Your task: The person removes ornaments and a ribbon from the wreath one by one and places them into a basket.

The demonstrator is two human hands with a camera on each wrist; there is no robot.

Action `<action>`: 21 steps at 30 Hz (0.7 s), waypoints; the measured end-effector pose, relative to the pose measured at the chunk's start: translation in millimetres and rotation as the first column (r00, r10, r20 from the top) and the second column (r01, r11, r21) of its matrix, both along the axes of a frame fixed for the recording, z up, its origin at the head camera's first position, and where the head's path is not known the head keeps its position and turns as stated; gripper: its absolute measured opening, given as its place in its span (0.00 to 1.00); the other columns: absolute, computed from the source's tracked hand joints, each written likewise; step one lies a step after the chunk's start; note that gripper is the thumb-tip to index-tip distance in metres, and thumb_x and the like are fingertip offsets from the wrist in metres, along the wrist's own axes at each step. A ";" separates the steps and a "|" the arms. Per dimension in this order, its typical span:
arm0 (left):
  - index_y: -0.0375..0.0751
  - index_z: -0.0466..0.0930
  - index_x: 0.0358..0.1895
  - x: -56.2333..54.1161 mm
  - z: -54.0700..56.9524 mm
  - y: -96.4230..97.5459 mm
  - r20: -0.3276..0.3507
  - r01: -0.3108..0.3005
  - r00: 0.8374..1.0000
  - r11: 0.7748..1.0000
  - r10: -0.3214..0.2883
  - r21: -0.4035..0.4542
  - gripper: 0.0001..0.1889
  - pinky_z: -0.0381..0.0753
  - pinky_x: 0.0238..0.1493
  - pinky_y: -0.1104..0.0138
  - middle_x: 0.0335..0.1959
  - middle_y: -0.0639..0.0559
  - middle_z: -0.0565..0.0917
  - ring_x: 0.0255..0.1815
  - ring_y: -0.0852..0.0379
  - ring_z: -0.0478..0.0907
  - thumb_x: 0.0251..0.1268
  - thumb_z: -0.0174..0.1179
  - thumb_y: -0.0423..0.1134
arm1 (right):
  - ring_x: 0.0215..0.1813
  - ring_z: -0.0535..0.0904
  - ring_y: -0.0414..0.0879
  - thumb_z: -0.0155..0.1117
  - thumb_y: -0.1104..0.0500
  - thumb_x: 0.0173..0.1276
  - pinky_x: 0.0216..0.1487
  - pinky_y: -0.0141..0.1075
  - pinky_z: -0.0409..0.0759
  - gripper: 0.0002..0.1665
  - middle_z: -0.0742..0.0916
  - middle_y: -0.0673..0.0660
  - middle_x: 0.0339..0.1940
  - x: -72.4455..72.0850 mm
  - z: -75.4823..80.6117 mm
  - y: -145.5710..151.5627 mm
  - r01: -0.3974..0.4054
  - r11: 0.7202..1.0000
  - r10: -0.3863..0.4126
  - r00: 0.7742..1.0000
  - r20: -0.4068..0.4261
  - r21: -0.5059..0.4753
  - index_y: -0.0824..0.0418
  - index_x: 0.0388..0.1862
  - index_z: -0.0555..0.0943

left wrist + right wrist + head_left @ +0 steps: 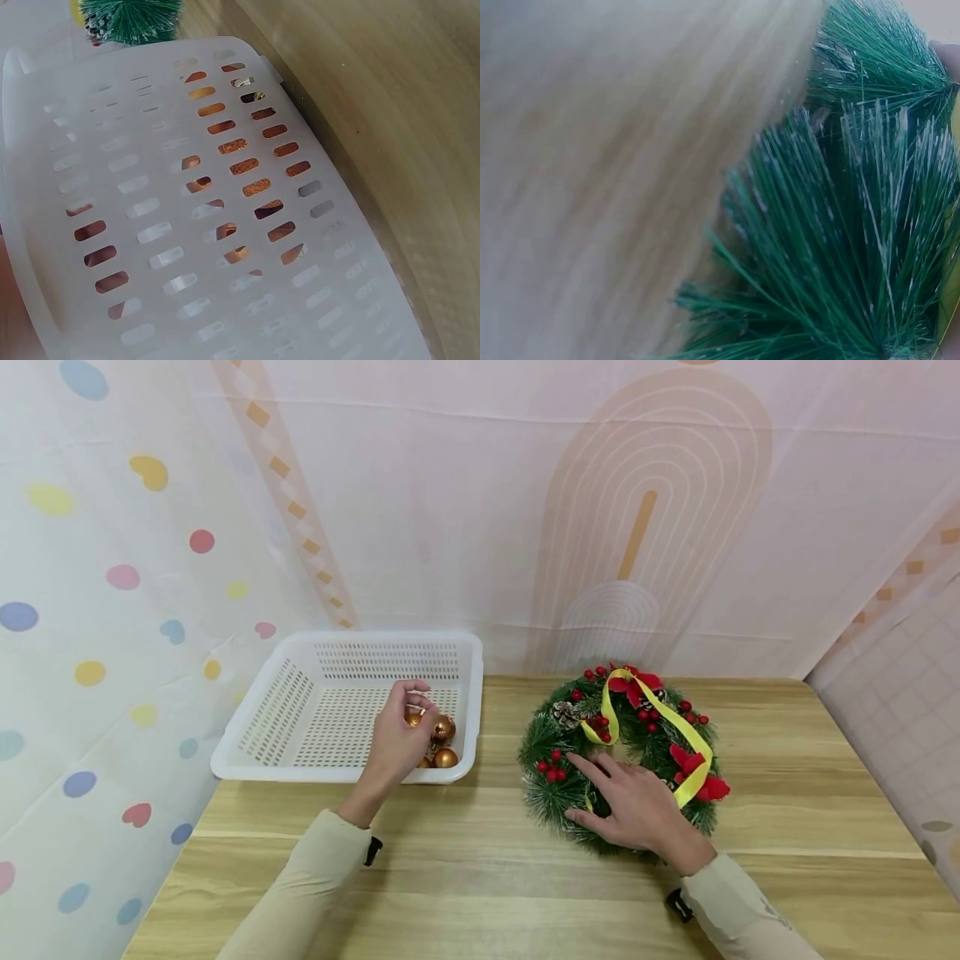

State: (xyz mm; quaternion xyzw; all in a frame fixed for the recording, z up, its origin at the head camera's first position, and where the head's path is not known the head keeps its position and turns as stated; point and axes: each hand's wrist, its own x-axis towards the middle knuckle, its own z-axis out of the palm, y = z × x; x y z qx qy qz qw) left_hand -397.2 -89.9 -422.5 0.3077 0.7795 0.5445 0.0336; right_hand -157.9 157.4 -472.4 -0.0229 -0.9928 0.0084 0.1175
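In the head view my left hand [399, 737] reaches over the near right corner of a white plastic basket [262, 768]. Its fingers are loosely bent, and one gold bauble shows in the gap beside the thumb; no grip on it can be seen. Several shiny gold baubles [446, 758] lie beside and below that hand. Over the lower part of a green Christmas wreath [551, 806], my right hand [633, 802] rests with fingers spread. A yellow ribbon [693, 739] loops across the wreath's right side. Through the basket's slots, the left wrist view shows orange-gold baubles [244, 166].
Red berries [552, 767], red flowers [711, 787] and pine cones [566, 714] decorate the wreath. Both basket and wreath stand on a wooden table [480, 877]. Behind the table hangs a patterned cloth backdrop [450, 510].
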 end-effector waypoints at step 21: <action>0.43 0.62 0.73 1.2 -1.4 4.9 -0.108 0.190 0.972 0.967 -0.210 -0.172 0.30 0.79 0.44 0.59 0.50 0.45 0.81 0.43 0.53 0.80 0.69 0.59 0.40 | 0.45 0.85 0.57 0.55 0.26 0.65 0.44 0.50 0.82 0.46 0.79 0.58 0.64 1.0 -0.5 -0.2 0.008 1.000 -0.008 1.000 -0.001 -0.020 0.45 0.76 0.65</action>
